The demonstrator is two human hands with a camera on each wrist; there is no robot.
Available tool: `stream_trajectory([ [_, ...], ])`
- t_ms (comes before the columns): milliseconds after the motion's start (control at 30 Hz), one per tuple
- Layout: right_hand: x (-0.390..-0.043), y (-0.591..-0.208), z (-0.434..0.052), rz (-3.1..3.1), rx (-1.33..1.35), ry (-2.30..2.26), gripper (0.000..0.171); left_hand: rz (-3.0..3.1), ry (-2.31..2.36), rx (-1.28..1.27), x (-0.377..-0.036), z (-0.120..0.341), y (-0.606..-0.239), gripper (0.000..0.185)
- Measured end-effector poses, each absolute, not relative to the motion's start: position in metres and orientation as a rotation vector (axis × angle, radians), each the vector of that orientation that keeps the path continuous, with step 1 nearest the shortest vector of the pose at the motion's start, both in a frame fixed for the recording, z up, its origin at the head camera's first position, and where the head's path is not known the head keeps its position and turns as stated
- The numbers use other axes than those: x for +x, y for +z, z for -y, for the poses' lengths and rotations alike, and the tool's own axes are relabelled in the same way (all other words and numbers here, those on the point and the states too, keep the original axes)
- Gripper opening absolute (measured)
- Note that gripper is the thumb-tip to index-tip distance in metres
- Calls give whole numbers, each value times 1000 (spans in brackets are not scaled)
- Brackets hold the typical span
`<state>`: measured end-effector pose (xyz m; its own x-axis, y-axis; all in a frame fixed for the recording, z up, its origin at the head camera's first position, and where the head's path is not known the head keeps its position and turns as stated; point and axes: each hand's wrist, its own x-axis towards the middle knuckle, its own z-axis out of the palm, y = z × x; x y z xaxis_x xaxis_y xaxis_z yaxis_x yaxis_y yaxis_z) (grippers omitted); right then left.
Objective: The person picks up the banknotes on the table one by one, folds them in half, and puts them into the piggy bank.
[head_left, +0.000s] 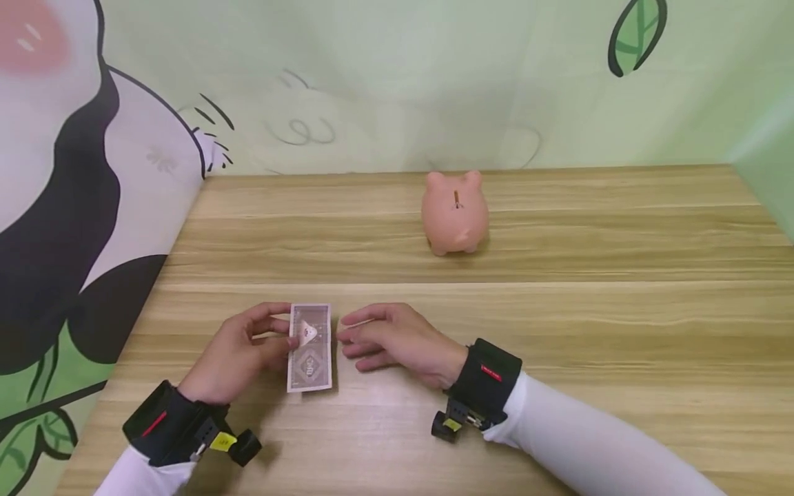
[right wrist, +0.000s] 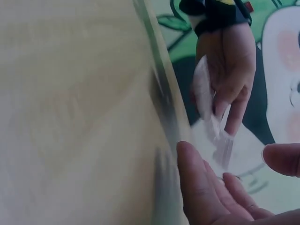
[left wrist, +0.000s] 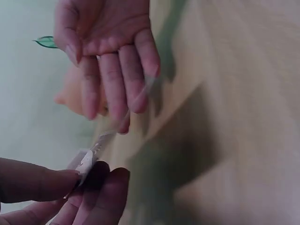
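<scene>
Left hand (head_left: 238, 351) pinches the grey rectangular paper banknote (head_left: 309, 348) by its left edge, low over the wooden table (head_left: 558, 331). Right hand (head_left: 397, 337) beside it, fingers loose, holding nothing. Folding step, likely; next needs a right-hand grip. Pink ceramic piggy bank (head_left: 455, 212) well behind.

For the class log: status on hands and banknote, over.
Left hand pinches banknote edge. Right hand open beside it, not gripping. Piggy bank stands apart; nothing between.

Your left hand (left wrist: 61, 197) pinches the banknote (left wrist: 93, 152) at its near edge; your right hand (left wrist: 110, 56) hovers open beyond it, above the wooden tabletop (left wrist: 234, 117).
</scene>
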<state>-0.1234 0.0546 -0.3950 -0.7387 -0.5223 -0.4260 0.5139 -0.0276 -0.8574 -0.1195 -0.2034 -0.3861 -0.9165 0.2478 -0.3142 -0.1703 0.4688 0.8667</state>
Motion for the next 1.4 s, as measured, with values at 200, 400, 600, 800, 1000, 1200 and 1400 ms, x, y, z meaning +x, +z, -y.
stream_trajectory([
  [200, -144, -381, -85, -1592, -17, -1884, 48, -2269, 1574, 123, -139, 176, -369, 57],
  [400, -164, -370, -121, -1619, -49, -1945, 45, -2223, 1702, 185, -169, 132, -360, 60],
  [600, -181, -359, -154, -1711, -5, -2052, 43, -2185, 1830, 262, -194, 82, -354, 60],
  [800, -190, -345, -178, -1830, 62, -2106, 43, -2117, 1929, 312, -209, 47, -348, 61],
  [1000, -193, -338, -191, -1937, 121, -2127, 46, -2055, 1991, 312, -215, 25, -343, 63],
  [1200, -196, -338, -197, -2004, 164, -2164, 45, -1988, 2050, 327, -221, 18, -346, 62],
  [1400, -197, -337, -204, -2083, 163, -2195, 42, -1943, 2006, 307, -228, 12, -350, 51],
])
